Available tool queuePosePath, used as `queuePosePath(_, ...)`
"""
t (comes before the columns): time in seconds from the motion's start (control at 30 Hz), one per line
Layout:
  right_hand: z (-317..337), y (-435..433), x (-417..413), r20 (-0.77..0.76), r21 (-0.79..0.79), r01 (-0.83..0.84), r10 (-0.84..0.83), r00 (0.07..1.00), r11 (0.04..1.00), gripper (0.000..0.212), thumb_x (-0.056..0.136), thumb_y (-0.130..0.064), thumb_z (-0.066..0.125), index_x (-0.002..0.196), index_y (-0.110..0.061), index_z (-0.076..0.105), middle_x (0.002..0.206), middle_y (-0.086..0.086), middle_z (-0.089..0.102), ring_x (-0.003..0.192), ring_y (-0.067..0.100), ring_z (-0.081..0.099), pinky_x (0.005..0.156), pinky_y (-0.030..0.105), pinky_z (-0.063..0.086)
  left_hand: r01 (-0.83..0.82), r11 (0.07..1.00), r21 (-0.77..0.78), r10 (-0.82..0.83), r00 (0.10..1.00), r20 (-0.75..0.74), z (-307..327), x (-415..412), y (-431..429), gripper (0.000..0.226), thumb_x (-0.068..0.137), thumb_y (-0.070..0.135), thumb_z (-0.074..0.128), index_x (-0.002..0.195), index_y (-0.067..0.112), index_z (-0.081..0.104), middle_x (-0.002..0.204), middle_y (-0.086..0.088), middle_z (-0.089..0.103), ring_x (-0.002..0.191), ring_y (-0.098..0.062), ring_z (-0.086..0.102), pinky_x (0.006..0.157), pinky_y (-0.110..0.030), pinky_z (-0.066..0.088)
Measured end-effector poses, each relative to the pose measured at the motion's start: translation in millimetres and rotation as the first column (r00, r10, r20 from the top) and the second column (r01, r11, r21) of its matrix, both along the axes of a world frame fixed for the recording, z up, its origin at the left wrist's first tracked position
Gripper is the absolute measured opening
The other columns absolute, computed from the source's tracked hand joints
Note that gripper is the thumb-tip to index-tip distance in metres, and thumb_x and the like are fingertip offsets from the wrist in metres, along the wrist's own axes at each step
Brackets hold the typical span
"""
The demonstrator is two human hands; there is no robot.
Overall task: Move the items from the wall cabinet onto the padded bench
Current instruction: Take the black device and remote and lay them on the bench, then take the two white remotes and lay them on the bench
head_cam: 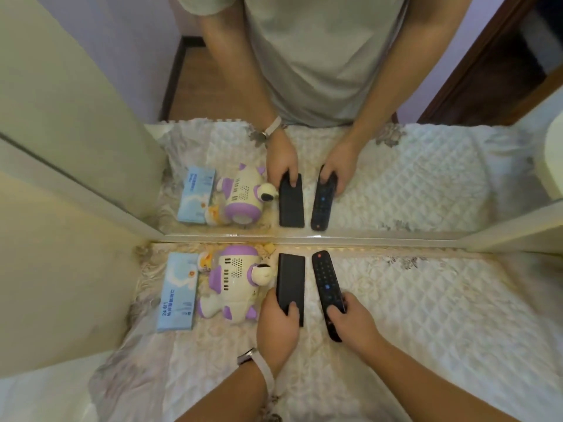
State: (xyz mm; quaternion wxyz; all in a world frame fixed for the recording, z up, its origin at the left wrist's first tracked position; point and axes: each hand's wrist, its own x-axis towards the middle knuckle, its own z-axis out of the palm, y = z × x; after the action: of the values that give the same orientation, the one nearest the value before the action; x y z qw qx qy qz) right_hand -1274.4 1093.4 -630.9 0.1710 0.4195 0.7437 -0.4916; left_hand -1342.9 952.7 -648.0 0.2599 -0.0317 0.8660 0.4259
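Note:
On the quilted white padded bench (426, 315), my left hand (278, 327) grips the near end of a flat black box (291, 277). My right hand (355, 322) holds the near half of a black remote control (325, 278) with a red button at its far end. Both black items lie flat on the bench, side by side, pointing at the mirror. Left of them rests a white and purple toy (233, 284), and beside that a light blue carton (178, 292). The wall cabinet is out of view.
A mirror (304, 147) stands along the far edge of the bench and doubles the items, the hands and the person's torso. A cream panel (61, 269) closes the left side. A watch strap circles my left wrist (259, 363).

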Motion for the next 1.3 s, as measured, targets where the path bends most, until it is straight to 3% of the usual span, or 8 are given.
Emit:
queuePosePath(0.2, 0, 5, 1, -0.006, 0.056, -0.059, 0.060, 0.998, 0.997, 0.011, 0.085, -0.028, 0.054, 0.088, -0.020, 0.060, 0.080, 0.002, 0.070, 0.066, 0.016, 0.069, 0.065, 0.042, 0.060, 0.091, 0.987, -0.130, -0.096, 0.995, -0.030, 7, 11, 0, 0.052, 0.082, 0.023, 0.058, 0.132, 0.022, 0.046, 0.116, -0.003, 0.050, 0.106, -0.022, 0.055, 0.091, -0.039, 0.049)
queuePosePath(0.3, 4, 14, 5, -0.048, 0.053, -0.093, 0.096, 0.994, 0.994, 0.014, 0.083, -0.029, 0.055, 0.093, -0.021, 0.060, 0.083, 0.000, 0.069, 0.066, 0.013, 0.069, 0.064, 0.038, 0.060, 0.135, 0.977, -0.163, -0.143, 0.989, -0.040, 18, 22, -2, 0.058, 0.083, 0.023, 0.058, 0.138, 0.019, 0.040, 0.125, -0.004, 0.044, 0.116, -0.023, 0.048, 0.097, -0.033, 0.042)
queuePosePath(0.47, -2, 34, 26, -0.100, 0.053, -0.246, 0.250, 0.963, 0.968, 0.032, 0.077, -0.043, 0.049, 0.105, -0.031, 0.059, 0.103, 0.004, 0.065, 0.083, 0.013, 0.067, 0.075, 0.039, 0.059, 0.184, 0.952, -0.245, -0.209, 0.974, -0.081, 36, 41, -9, 0.056, 0.088, 0.026, 0.055, 0.141, 0.013, 0.042, 0.136, -0.004, 0.047, 0.123, -0.019, 0.046, 0.103, -0.033, 0.041)
queuePosePath(0.67, 27, 45, 45, -0.079, 0.277, -0.519, 0.558, 0.826, 0.809, 0.047, 0.095, -0.036, 0.049, 0.139, -0.016, 0.047, 0.133, 0.005, 0.050, 0.116, 0.022, 0.052, 0.093, 0.032, 0.045, 0.236, 0.890, -0.390, -0.347, 0.906, -0.244, 63, 78, -27, 0.051, 0.093, 0.030, 0.052, 0.142, 0.019, 0.044, 0.148, -0.001, 0.042, 0.135, -0.016, 0.039, 0.111, -0.025, 0.027)
queuePosePath(0.9, 53, 35, 41, -0.068, 0.558, -0.722, 0.890, 0.451, 0.409, 0.051, 0.098, -0.044, 0.041, 0.144, -0.020, 0.043, 0.141, 0.001, 0.046, 0.127, 0.022, 0.044, 0.099, 0.036, 0.043, 0.069, 0.820, -0.569, -0.346, 0.851, -0.395, 102, 128, -61, 0.049, 0.090, 0.040, 0.045, 0.134, 0.021, 0.054, 0.140, -0.005, 0.052, 0.126, -0.025, 0.050, 0.104, -0.039, 0.039)
queuePosePath(1.03, 72, 4, 41, -0.097, 0.683, -0.697, 0.973, 0.210, 0.219, 0.050, 0.096, -0.042, 0.047, 0.139, -0.018, 0.051, 0.140, 0.004, 0.051, 0.127, 0.025, 0.047, 0.099, 0.040, 0.044, -0.055, 0.797, -0.601, -0.305, 0.823, -0.479, 123, 166, -91, 0.043, 0.087, 0.037, 0.052, 0.124, 0.018, 0.061, 0.128, -0.007, 0.061, 0.116, -0.027, 0.057, 0.098, -0.046, 0.046)
queuePosePath(1.17, 92, -40, 46, -0.088, 0.792, -0.610, 0.994, -0.059, 0.034, 0.047, 0.086, -0.042, 0.054, 0.118, -0.012, 0.068, 0.118, 0.013, 0.067, 0.104, 0.032, 0.065, 0.081, 0.041, 0.056, -0.164, 0.778, -0.607, -0.208, 0.844, -0.494, 142, 201, -123, 0.045, 0.093, 0.040, 0.048, 0.132, 0.020, 0.056, 0.140, -0.006, 0.052, 0.129, -0.028, 0.047, 0.107, -0.043, 0.035)
queuePosePath(1.3, 122, -100, 66, -0.103, 0.856, -0.515, 0.956, -0.274, -0.055, 0.044, 0.085, -0.041, 0.053, 0.116, -0.012, 0.066, 0.119, 0.012, 0.065, 0.105, 0.032, 0.062, 0.083, 0.041, 0.053, -0.296, 0.743, -0.600, -0.138, 0.810, -0.570, 158, 247, -161, 0.043, 0.092, 0.037, 0.047, 0.129, 0.018, 0.058, 0.136, -0.006, 0.055, 0.126, -0.027, 0.050, 0.108, -0.041, 0.034)
